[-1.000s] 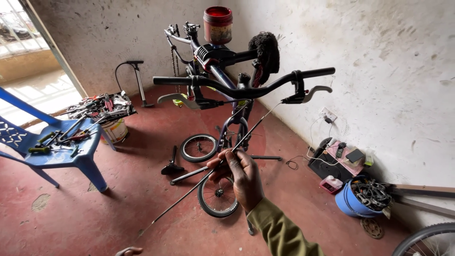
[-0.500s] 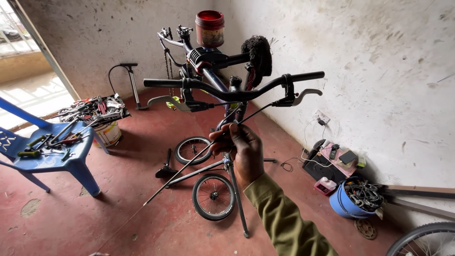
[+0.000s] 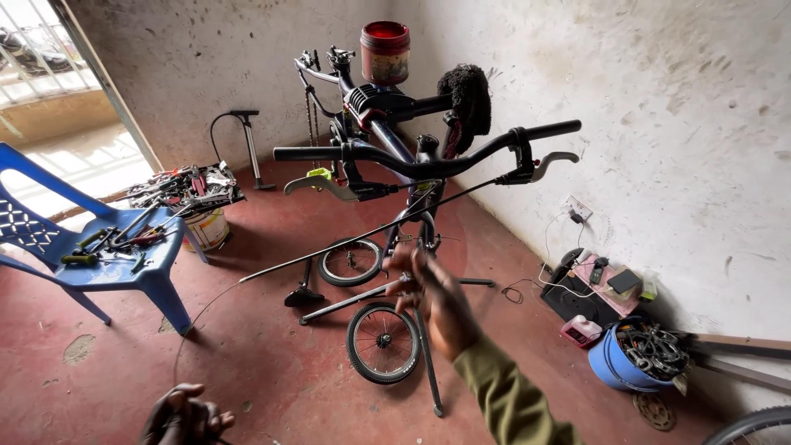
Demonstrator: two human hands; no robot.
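A black bicycle is clamped in a work stand, its handlebar facing me. A long thin brake cable runs from the right brake lever down to the lower left. My right hand, in an olive sleeve, is raised below the handlebar, its fingers loosely curled close to the cable; a firm grip cannot be made out. My left hand shows at the bottom edge, its fingers closed where the cable's curved far end comes down.
A blue plastic chair with hand tools stands at left. Behind it is a bucket with a tool tray, and a floor pump. Two small wheels lie on the red floor. A blue tub of parts sits by the right wall.
The view has tilted down and my left hand has come into sight at the bottom. The cable's lower end has swung left and bowed, while my right hand has loosened near it.
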